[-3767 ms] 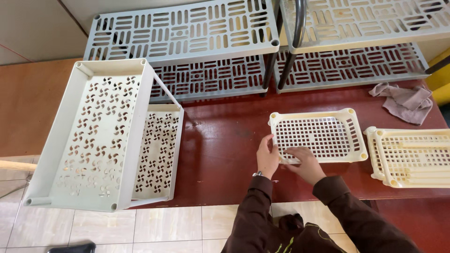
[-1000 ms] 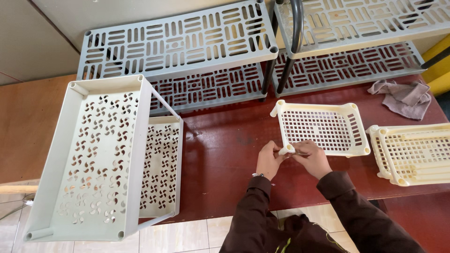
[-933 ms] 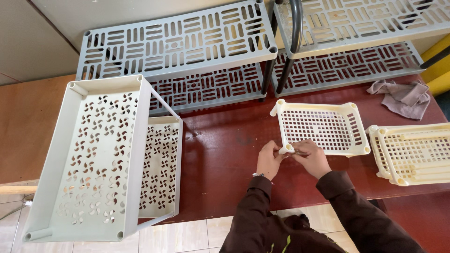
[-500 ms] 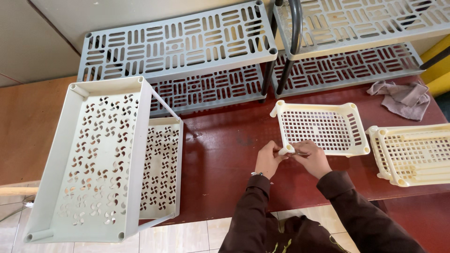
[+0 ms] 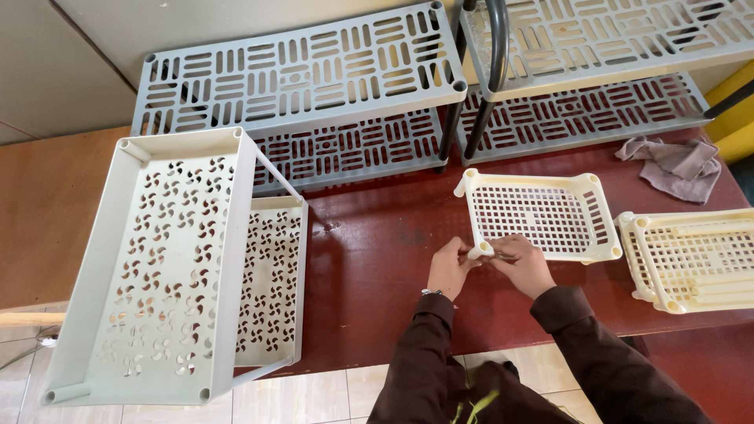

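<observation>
Both hands meet at the near left corner of a cream basket tray (image 5: pixel 542 216) that lies flat on the dark red desk (image 5: pixel 369 275). The left hand (image 5: pixel 448 267) has its fingers closed around the tray's corner post (image 5: pixel 479 251), a short round socket at that corner. The right hand (image 5: pixel 522 265) sits just beside it on the tray's near rim, fingers pinched together on something thin and dark; what it is cannot be told. The post lies straight ahead of both hands, slightly nearer the left. The tray's long side runs left to right across the desk.

A second cream tray (image 5: pixel 695 255) lies to the right, close but apart. A pale green two-tier rack (image 5: pixel 169 267) stands well to the left, grey slatted shelves (image 5: pixel 302 74) at the back, and a crumpled cloth (image 5: pixel 675 165) at far right.
</observation>
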